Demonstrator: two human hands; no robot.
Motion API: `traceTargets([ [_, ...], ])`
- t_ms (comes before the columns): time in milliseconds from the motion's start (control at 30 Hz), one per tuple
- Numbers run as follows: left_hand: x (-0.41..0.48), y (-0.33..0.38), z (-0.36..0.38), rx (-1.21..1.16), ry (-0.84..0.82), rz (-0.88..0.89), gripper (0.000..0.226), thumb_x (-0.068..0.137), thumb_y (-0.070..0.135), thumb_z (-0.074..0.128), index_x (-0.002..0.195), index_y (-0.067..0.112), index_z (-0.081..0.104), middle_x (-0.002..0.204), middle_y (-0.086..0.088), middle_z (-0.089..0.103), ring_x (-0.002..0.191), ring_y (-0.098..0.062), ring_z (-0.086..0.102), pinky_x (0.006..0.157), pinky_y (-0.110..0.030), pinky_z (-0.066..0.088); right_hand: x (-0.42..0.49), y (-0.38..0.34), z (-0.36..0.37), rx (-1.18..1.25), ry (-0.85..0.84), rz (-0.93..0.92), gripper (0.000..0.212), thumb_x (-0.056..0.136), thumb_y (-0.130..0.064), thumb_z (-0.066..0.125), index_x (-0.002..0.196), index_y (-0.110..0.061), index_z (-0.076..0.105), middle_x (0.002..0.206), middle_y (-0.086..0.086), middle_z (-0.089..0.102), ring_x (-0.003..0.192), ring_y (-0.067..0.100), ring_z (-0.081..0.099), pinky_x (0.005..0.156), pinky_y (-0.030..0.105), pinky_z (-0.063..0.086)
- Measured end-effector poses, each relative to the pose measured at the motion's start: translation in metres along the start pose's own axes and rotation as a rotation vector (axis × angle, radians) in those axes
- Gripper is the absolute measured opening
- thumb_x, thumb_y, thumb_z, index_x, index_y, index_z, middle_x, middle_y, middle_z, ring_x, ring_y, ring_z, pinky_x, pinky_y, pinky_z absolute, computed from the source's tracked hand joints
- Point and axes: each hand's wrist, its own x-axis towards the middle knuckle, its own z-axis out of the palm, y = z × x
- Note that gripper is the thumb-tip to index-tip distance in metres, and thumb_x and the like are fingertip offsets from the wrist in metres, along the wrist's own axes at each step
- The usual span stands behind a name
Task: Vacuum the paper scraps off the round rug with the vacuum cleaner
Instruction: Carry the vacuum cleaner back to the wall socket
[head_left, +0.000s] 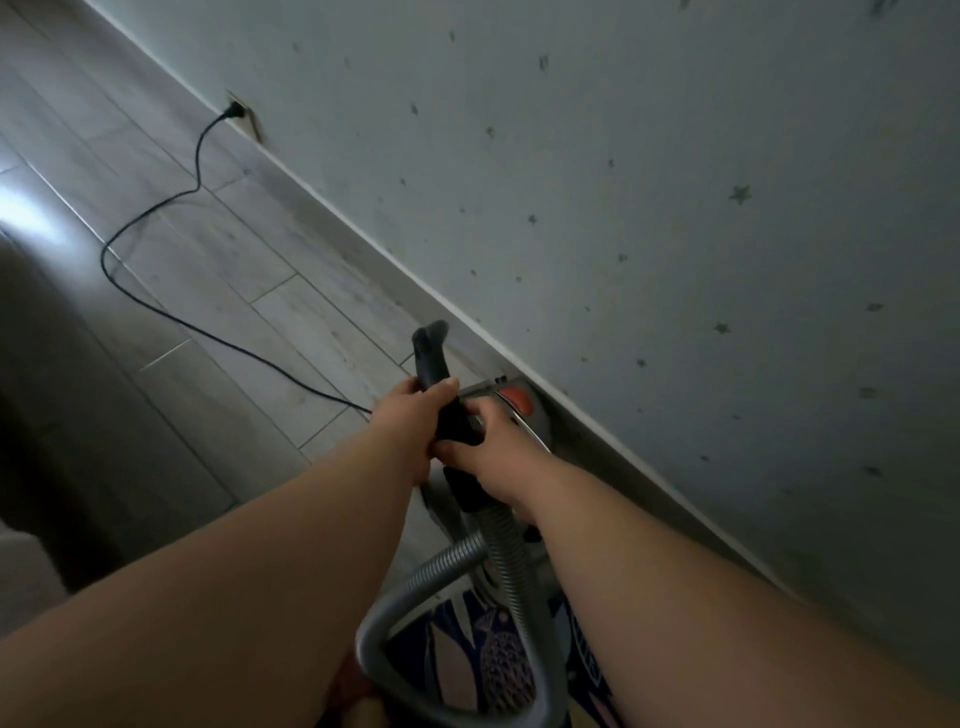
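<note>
Hands (410, 418) (496, 441) around hose handle (434, 358)

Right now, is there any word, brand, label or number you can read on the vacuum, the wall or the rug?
None is readable.
vacuum cleaner: no legible brand or label, only an orange button.
rug border: pale marks, too blurred to read.
wall: star shapes only, no words.

Grey vacuum cleaner (519, 408) beside wall (675, 208)
</note>
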Motion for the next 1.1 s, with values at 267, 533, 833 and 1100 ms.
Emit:
traceTargets([
  [267,0.069,0.006,-0.028,-0.138,0.004,-0.118,0.008,0.096,0.010,0.048,0.099,0.005,0.052,0.082,-0.012,0.058,0.074,-0.022,0.057,0.079,-0.039,0.052,0.083,0.012,-0.017,-0.155,0.210,0.082,0.053,0.105,-0.039,0.040,0.154,-0.020,0.032,0.155,0.008,0.040,0.137,0.028,0.042,0.110,0.039,0.035],
  [533,0.144,-0.039,-0.039,-0.116,0.117,-0.273,0.047,0.085,0.055,0.059,0.109,0.014,0.059,0.080,-0.006,0.061,0.068,-0.020,0.059,0.067,-0.038,0.052,0.179,0.070,-0.044,-0.608,0.179,0.181,0.069,0.107,-0.033,0.036,0.159,-0.012,-0.004,0.167,0.005,-0.009,0.154,0.023,-0.003,0.124,0.043,0.011],
  [833,0.194,-0.060,-0.021,-0.008,0.032,-0.356,0.026,0.087,0.034,0.065,0.092,0.010,0.057,0.061,-0.005,0.052,0.049,-0.016,0.050,0.057,-0.028,0.049,0.263,0.118,-0.046,-0.703,0.046,0.252,0.069,0.106,-0.039,0.031,0.159,-0.016,-0.008,0.166,0.003,-0.016,0.153,0.024,-0.010,0.124,0.049,0.007],
  [1100,0.221,-0.066,-0.009,-0.024,0.011,-0.384,0.018,0.091,0.022,0.060,0.083,0.007,0.054,0.057,-0.005,0.050,0.040,-0.013,0.048,0.040,-0.019,0.047,0.299,0.132,-0.054,-0.622,-0.023,0.285,0.063,0.107,-0.035,0.026,0.159,-0.019,-0.006,0.167,0.001,-0.010,0.153,0.022,-0.008,0.124,0.049,0.003],
])
